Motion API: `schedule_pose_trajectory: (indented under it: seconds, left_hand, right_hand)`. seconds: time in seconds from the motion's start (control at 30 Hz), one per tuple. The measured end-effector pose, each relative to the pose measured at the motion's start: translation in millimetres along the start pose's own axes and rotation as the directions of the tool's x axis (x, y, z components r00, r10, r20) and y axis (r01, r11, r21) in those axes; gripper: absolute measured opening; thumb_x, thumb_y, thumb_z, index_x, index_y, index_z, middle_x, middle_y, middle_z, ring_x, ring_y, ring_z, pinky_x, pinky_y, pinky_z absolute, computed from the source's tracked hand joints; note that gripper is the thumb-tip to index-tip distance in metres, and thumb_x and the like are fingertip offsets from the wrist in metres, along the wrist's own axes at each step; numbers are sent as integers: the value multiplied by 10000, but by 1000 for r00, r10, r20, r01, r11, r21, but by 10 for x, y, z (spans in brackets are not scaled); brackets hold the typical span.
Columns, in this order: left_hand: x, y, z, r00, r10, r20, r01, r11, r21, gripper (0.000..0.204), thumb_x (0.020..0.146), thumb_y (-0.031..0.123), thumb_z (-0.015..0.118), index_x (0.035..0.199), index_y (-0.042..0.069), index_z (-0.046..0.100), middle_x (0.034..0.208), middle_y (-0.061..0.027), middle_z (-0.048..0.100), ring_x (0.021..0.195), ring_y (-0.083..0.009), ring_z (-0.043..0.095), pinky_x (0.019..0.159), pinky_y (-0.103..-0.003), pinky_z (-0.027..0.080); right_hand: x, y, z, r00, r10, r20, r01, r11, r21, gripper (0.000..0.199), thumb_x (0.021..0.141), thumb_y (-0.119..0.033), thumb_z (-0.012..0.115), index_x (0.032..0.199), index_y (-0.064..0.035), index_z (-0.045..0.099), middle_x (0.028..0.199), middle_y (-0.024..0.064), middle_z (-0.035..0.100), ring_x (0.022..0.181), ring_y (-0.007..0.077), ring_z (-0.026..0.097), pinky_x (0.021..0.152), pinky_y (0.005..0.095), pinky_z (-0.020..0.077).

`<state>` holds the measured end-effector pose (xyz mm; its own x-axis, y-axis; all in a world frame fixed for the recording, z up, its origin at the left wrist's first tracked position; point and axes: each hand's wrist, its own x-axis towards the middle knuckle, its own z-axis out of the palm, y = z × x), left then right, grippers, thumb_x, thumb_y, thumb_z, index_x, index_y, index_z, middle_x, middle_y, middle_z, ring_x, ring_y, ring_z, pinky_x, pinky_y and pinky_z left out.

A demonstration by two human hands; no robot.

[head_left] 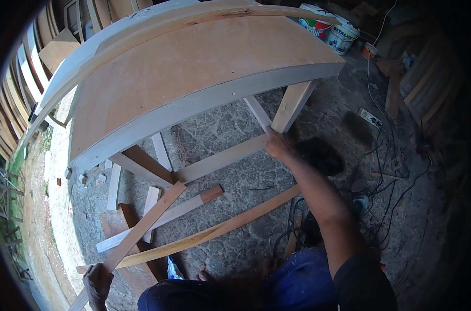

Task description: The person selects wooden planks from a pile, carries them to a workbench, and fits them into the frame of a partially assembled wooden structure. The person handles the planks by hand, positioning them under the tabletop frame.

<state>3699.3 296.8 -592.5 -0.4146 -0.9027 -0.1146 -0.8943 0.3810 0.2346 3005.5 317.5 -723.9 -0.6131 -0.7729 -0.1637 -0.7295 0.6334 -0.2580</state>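
A wooden table (pixel 194 62) with a plywood top and pale apron stands in front of me. My right hand (pixel 280 145) reaches forward and is closed at the right end of its lower rail (pixel 222 157), beside the foot of the right leg (pixel 295 103); some fingers are hidden. At the lower left, my left hand (pixel 97 284) grips a brown wooden strip (pixel 144 225). That strip slants up to the right, its far end beside the table's left leg. Beneath it, a pale batten with a brown end (pixel 181 210) and a long curved strip (pixel 214 233) cross the floor.
A long thin board (pixel 157 39) lies along the tabletop's far side. Paint buckets (pixel 341 39) stand behind its right end. Black cables and a white power strip (pixel 370 118) spread over the rough floor at right. Timber offcuts (pixel 114 186) lie at left.
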Motion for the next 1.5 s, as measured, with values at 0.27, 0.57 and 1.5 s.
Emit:
schedule_pose_trajectory:
  seconds: [0.27,0.57,1.5]
  left_hand:
    - [-561,-889,-281,959,61,-277,6,972,233,184,748,10,653,905,10,556,775,-178,530,715,-382,546,600,-451,424]
    - [766,-387,-63,973,-62,-221,85,992,95,231,810,52,681,1017,-17,607,860,-175,583,777,-343,601,687,-419,486]
    - [3762,748,1913,847,532,-10,-301,465,-833,448,950,151,635,1375,56,531,1205,-65,622,1017,-169,604,905,-301,478]
  right_hand:
    - [-31,29,-23,999,11,45,-8,998,-62,591,883,-132,449,1470,-154,383,1358,199,538,1232,419,522,1033,500,416]
    - [-35,69,-24,998,7,66,1,992,-125,617,879,-123,463,1485,-164,355,1380,176,531,1260,408,508,1050,508,399]
    - [-17,18,-56,990,4,141,18,987,-158,721,855,-150,487,1529,-222,240,1245,266,595,1129,432,593,977,519,451]
